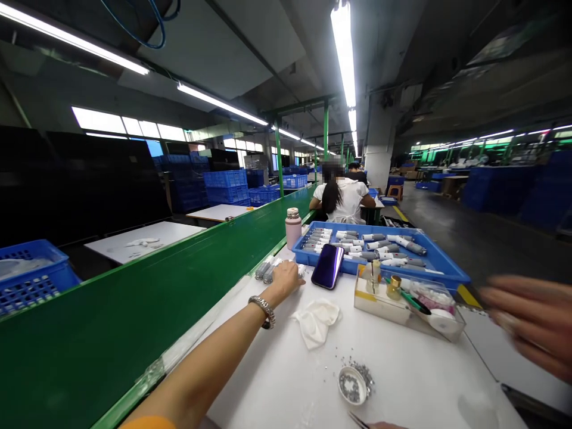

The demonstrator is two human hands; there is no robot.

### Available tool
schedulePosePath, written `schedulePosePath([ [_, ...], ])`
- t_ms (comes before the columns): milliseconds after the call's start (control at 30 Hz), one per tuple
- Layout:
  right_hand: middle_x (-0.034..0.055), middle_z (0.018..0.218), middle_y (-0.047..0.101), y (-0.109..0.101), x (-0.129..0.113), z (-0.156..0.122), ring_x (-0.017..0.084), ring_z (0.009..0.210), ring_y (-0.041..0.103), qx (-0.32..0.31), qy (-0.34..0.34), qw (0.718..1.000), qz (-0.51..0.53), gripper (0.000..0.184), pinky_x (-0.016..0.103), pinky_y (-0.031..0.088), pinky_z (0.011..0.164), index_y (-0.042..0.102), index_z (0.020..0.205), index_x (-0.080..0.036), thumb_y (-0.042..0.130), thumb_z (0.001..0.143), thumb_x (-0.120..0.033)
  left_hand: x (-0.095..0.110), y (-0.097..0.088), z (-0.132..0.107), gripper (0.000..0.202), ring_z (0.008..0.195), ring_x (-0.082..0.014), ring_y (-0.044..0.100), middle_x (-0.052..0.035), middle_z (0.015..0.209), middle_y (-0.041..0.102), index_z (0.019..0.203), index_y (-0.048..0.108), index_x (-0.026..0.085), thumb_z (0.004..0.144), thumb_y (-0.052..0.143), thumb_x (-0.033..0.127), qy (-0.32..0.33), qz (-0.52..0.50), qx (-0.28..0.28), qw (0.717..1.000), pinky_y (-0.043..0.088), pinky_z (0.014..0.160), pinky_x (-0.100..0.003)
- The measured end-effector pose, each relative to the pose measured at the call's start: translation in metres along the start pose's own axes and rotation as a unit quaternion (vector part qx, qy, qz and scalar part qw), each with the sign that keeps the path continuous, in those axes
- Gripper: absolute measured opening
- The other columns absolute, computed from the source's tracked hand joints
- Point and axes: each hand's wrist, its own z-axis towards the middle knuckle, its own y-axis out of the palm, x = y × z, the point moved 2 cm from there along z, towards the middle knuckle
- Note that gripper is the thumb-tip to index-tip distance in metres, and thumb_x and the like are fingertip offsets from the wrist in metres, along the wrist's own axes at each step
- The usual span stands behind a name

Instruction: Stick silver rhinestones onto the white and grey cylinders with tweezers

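The bench (pixel 415 363) bore a blue tray (pixel 441 260) of grey-white handles (pixel 404 243) at its far edge, a clear box (pixel 402 316) of bottles (pixel 394 288) by the right; the left hand (pixel 285 274) was over loose handles (pixel 264 269) at the left, the right hand (pixel 386 425) at tweezers (pixel 358 420) near a cap (pixel 342 390) of silvery bits (pixel 367 376), both grips unclear

1 head view — forward and down, close over the white table (pixel 415 363)

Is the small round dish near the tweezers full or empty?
Partly filled: grey bits lie inside the dish, with white showing between them; more bits are scattered beside it.
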Motion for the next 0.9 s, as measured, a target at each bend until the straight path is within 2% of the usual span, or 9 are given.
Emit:
schedulePosePath([
  [100, 0.0066, 0.105, 0.065, 0.033, 0.02, 0.062, 0.015, 0.085, 0.062, -0.043, -0.015, 0.999, 0.008, 0.027, 0.031, 0.058, 0.071, 0.064, 0.109, -0.021, 0.056, 0.097, -0.044, -0.007, -0.018, 0.005, 0.034, 0.109, -0.0263, 0.062, -0.01, 0.123, 0.063, 0.118, 0.061, 0.017, 0.09, 0.063, 0.037, -0.003, -0.002, 0.015, 1.0, 0.052, 0.092, -0.05],
  [200, 0.0037, 0.094, 0.066, 0.077, 0.045, 0.112, 0.013, 0.081, 0.064, -0.111, -0.036, 0.993, 0.013, 0.025, 0.03, 0.057, 0.072, 0.064, 0.099, -0.016, 0.058, 0.097, -0.04, -0.02, -0.043, 0.006, 0.029, 0.103, -0.0243, 0.064, -0.0085, 0.117, 0.066, 0.112, 0.064, 0.018, 0.091, 0.061, 0.037, -0.017, -0.018, 0.03, 0.999, 0.053, 0.089, -0.047],
  [267, 0.0021, 0.087, 0.066, 0.106, 0.06, 0.125, 0.012, 0.075, 0.063, -0.165, -0.055, 0.985, 0.014, 0.023, 0.028, 0.057, 0.068, 0.065, 0.094, -0.017, 0.06, 0.096, -0.039, -0.031, -0.055, -0.001, 0.028, 0.102, -0.0239, 0.064, -0.0078, 0.113, 0.067, 0.109, 0.064, 0.017, 0.092, 0.061, 0.039, -0.026, -0.036, 0.048, 0.998, 0.053, 0.089, -0.047],
  [367, 0.0007, 0.083, 0.065, 0.143, 0.077, 0.117, 0.011, 0.072, 0.063, -0.241, -0.085, 0.967, 0.015, 0.023, 0.027, 0.056, 0.07, 0.065, 0.088, -0.016, 0.059, 0.096, -0.037, -0.046, -0.057, -0.028, 0.026, 0.092, -0.0216, 0.065, -0.0056, 0.101, 0.069, 0.1, 0.066, 0.017, 0.092, 0.059, 0.041, -0.038, -0.078, 0.073, 0.994, 0.053, 0.085, -0.044],
  [433, 0.0002, 0.082, 0.065, 0.16, 0.087, 0.105, 0.011, 0.075, 0.064, -0.282, -0.101, 0.954, 0.016, 0.026, 0.028, 0.056, 0.073, 0.065, 0.085, -0.015, 0.059, 0.096, -0.038, -0.056, -0.044, -0.053, 0.028, 0.08, -0.0184, 0.064, -0.0024, 0.087, 0.067, 0.091, 0.065, 0.017, 0.093, 0.057, 0.043, -0.04, -0.121, 0.085, 0.988, 0.053, 0.077, -0.04],
  [500, 0.0005, 0.081, 0.066, 0.173, 0.093, 0.097, 0.012, 0.075, 0.064, -0.319, -0.113, 0.941, 0.02, 0.027, 0.029, 0.056, 0.073, 0.065, 0.085, -0.017, 0.059, 0.096, -0.04, -0.066, -0.024, -0.077, 0.034, 0.067, -0.0157, 0.06, 0.0013, 0.073, 0.062, 0.083, 0.063, 0.017, 0.095, 0.051, 0.047, -0.043, -0.177, 0.102, 0.978, 0.051, 0.069, -0.035],
  [667, 0.0029, 0.08, 0.066, 0.193, 0.092, 0.091, 0.015, 0.073, 0.061, -0.4, -0.131, 0.906, 0.032, 0.023, 0.029, 0.055, 0.064, 0.064, 0.083, -0.027, 0.059, 0.094, -0.046, -0.088, 0.032, -0.115, 0.042, 0.056, -0.0134, 0.047, 0.0059, 0.061, 0.045, 0.073, 0.053, 0.02, 0.096, 0.044, 0.054, -0.065, -0.322, 0.126, 0.936, 0.041, 0.058, -0.03],
  [767, 0.0029, 0.08, 0.066, 0.192, 0.08, 0.086, 0.017, 0.081, 0.063, -0.429, -0.132, 0.893, 0.026, 0.023, 0.032, 0.056, 0.071, 0.063, 0.08, -0.026, 0.062, 0.093, -0.045, -0.096, 0.052, -0.121, 0.043, 0.055, -0.0131, 0.042, 0.0067, 0.059, 0.04, 0.069, 0.047, 0.022, 0.093, 0.045, 0.057, -0.068, -0.381, 0.11, 0.915, 0.036, 0.057, -0.029],
  [900, 0.0038, 0.085, 0.067, 0.172, 0.064, 0.095, 0.019, 0.09, 0.063, -0.413, -0.101, 0.905, 0.003, 0.025, 0.036, 0.056, 0.079, 0.064, 0.081, -0.026, 0.063, 0.092, -0.048, -0.099, 0.059, -0.119, 0.044, 0.057, -0.0137, 0.036, 0.0067, 0.061, 0.036, 0.068, 0.042, 0.023, 0.091, 0.045, 0.061, -0.073, -0.42, 0.088, 0.9, 0.03, 0.058, -0.029],
])
